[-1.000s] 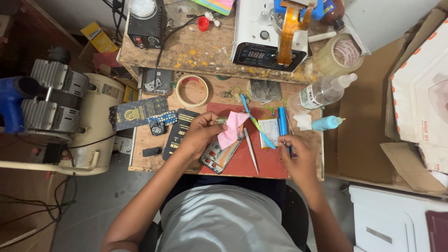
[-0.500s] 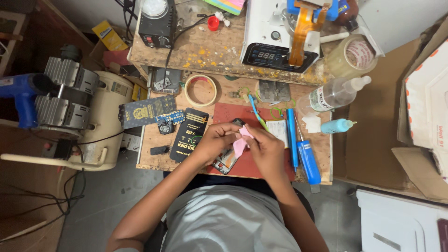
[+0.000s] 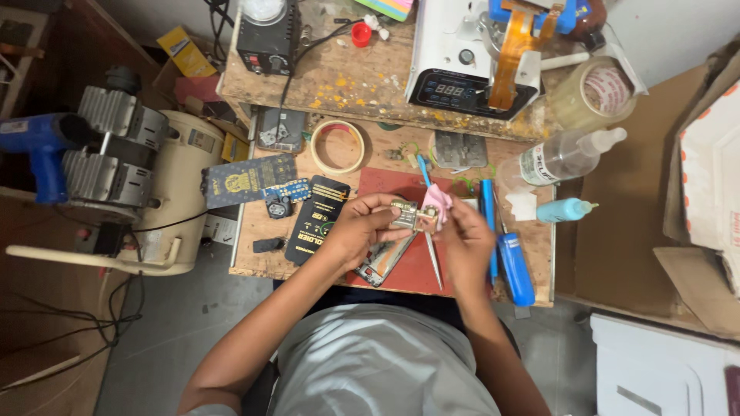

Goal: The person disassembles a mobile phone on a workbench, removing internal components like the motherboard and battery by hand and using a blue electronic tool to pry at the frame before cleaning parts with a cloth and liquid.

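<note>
Fingers of the left hand (image 3: 362, 229) grasp a small circuit board (image 3: 407, 216), held just above the red mat (image 3: 401, 231). The right hand (image 3: 465, 240) pinches a pink cloth (image 3: 436, 202) against the board's right edge. Tweezers (image 3: 433, 258) and a stripped phone frame (image 3: 383, 260) lie on the mat (both under the hands). Right of the mat lies a blue screwdriver (image 3: 515, 266); beyond it on the counter (image 3: 262, 258) sits a tape roll (image 3: 338, 146).

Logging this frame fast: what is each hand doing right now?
Left hand: closed on a small circuit board, held above the red mat.
Right hand: closed, pressing a pink cloth against that board.
</note>
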